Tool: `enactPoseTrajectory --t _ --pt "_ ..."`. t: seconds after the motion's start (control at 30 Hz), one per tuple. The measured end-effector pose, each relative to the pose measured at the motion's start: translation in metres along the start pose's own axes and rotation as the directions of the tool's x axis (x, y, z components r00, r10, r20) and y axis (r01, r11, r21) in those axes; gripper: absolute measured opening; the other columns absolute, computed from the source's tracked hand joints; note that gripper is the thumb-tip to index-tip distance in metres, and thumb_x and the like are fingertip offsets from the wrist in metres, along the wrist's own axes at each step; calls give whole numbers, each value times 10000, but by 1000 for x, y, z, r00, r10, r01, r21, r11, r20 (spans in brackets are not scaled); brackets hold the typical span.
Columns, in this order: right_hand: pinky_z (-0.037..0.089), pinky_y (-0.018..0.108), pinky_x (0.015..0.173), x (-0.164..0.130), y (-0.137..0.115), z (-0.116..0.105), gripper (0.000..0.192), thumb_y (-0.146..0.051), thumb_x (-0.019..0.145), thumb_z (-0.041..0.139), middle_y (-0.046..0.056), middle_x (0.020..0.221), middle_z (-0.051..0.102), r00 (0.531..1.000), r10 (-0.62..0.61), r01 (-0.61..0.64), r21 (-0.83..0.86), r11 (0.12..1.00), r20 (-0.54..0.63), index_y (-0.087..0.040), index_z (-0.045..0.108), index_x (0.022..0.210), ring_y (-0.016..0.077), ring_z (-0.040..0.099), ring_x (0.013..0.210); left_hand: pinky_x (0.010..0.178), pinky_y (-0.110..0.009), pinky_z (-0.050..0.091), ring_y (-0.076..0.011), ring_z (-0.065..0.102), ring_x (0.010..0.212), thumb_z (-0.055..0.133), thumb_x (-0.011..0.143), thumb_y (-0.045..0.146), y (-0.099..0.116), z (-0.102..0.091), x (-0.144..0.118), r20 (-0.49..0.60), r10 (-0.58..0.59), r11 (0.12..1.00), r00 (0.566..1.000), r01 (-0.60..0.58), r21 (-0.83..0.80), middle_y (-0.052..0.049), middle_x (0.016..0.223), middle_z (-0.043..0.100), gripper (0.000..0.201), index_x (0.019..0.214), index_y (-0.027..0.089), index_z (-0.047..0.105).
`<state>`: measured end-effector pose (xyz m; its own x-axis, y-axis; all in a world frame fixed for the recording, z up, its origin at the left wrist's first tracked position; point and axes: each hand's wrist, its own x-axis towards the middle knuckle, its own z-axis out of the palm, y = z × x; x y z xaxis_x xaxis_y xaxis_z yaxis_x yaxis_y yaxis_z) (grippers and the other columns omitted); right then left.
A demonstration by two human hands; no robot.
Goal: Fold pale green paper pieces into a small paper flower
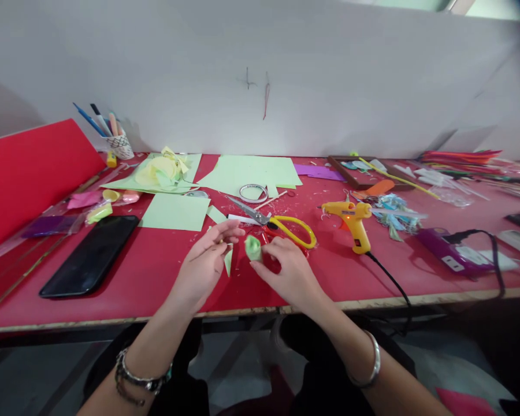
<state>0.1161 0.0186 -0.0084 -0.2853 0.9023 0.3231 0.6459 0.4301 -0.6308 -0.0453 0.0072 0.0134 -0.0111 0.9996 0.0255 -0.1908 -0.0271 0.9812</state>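
Note:
In the head view, my right hand (288, 268) pinches a small rolled piece of light green paper (253, 248) between thumb and fingers, just above the table. My left hand (205, 260) is to the left of it, its fingers curled toward the thumb. A narrow, pointed piece of green paper (228, 261) shows at the left thumb tip and appears to be held there. Behind both hands lie scissors (292, 228) with yellow handles, blades pointing away to the left. A roll of tape (253, 193) rests just beyond the blades.
A yellow glue gun (351, 222) lies at the right, its cord running over the table edge. Further right is a purple power socket block (453, 251). A black phone (89, 257) lies at left. Green paper sheets (255, 171) and a pen cup (120, 144) are at the back.

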Motion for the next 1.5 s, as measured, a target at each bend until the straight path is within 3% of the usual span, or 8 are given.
enactPoseTrajectory --t 0.1,0.23,0.4,0.6,0.83,1.2,1.37,1.5 --pt "342 351 684 -1 0 8 201 -378 731 570 37 761 525 998 -38 25 -223 975 -54 -184 599 689 197 478 765 842 -254 418 -137 551 943 454 771 103 0 0 0 -41 22 996 999 -26 -86 -43 987 595 281 1013 177 573" --pt "313 368 693 1 4 13 278 -421 752 534 40 758 524 997 -24 -1 -348 937 -68 -179 565 617 203 479 765 771 -237 453 -117 581 862 509 788 167 0 -3 -1 -79 95 995 992 -98 -33 -15 955 584 252 1034 213 533" --pt "289 397 737 1 4 11 302 -448 747 536 44 725 536 998 -47 23 -420 907 -47 -181 539 605 208 493 740 783 -258 453 -119 605 820 466 828 191 -4 -4 -3 16 128 992 992 -128 -19 -5 871 587 207 1030 209 506" --pt "290 359 798 5 -2 1 101 -219 777 461 3 685 568 979 -101 72 -160 985 -180 -192 536 716 149 522 668 846 -315 437 -161 599 907 415 837 184 -7 4 -5 38 143 990 989 -143 -5 -48 968 602 214 1031 189 504" --pt "316 250 527 6 -6 -5 218 -69 669 374 -28 484 390 971 -156 181 134 974 -179 -193 374 489 110 390 482 837 -323 449 -160 615 861 418 833 179 -9 6 -4 15 148 989 989 -147 -31 -40 911 602 204 1020 180 499" --pt "408 227 524 1 -14 0 62 -128 700 517 -24 586 489 959 -79 160 293 943 -272 -183 542 683 103 469 537 914 -344 412 -189 536 1065 404 867 231 -15 17 -10 66 83 986 994 -73 -149 -69 1103 589 260 1122 213 451" --pt "432 236 564 -3 -19 5 96 -204 752 542 6 719 545 963 -152 212 281 936 -223 -192 582 838 108 487 583 938 -327 394 -172 475 1138 393 878 236 -18 26 -15 123 65 980 990 -40 -194 -47 1213 536 403 1273 285 332" --pt "432 245 598 -4 -18 7 52 -203 768 548 0 681 546 942 -185 248 213 945 -280 -187 583 802 113 501 595 973 -306 347 -159 462 1148 379 886 254 -18 30 -16 147 97 984 984 -73 -160 -34 1225 531 399 1280 292 331"
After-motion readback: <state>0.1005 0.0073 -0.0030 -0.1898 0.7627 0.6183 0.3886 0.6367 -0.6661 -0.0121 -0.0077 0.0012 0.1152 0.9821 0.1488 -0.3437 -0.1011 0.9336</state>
